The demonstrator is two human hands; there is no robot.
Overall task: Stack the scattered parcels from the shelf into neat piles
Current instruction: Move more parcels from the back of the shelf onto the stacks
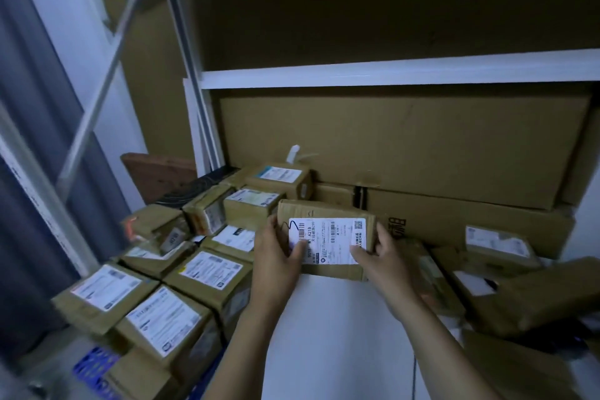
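both hands (276, 256) gripping labelled parcel (326, 239), right-side parcels (500, 242) blurred

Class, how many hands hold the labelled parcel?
2. The left hand grips the left edge of the parcel; the right hand grips the right edge. No other hand shows on it.

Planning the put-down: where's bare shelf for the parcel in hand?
Bare white shelf directly below the held parcel, between the stacked piles on the left and loose parcels on the right. Both flanks are crowded; flat cartons block the back.
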